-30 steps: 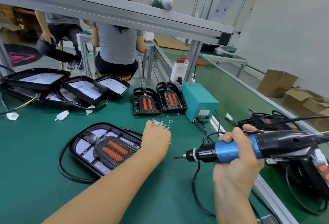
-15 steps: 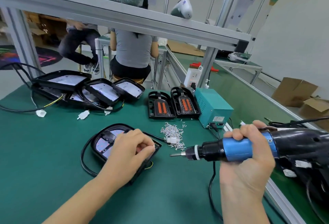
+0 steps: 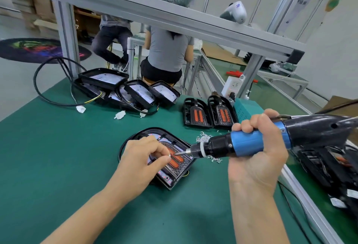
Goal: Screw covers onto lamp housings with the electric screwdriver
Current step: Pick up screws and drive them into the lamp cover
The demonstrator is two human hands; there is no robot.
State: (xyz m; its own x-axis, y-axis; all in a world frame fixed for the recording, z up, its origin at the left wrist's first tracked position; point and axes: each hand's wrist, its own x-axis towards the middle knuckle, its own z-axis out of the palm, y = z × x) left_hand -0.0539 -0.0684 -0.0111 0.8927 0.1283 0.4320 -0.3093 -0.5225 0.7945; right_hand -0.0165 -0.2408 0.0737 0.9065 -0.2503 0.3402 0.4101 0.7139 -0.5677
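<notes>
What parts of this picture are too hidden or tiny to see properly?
Head view:
- Near-left part of the lamp housing: covered by the left hand.
- Screw at the left fingertips: too small to tell whether it sits on the screwdriver's bit.
- Back end of the electric screwdriver in the right hand: cut off by the right edge.
- Loose screws: partly behind the screwdriver.
</notes>
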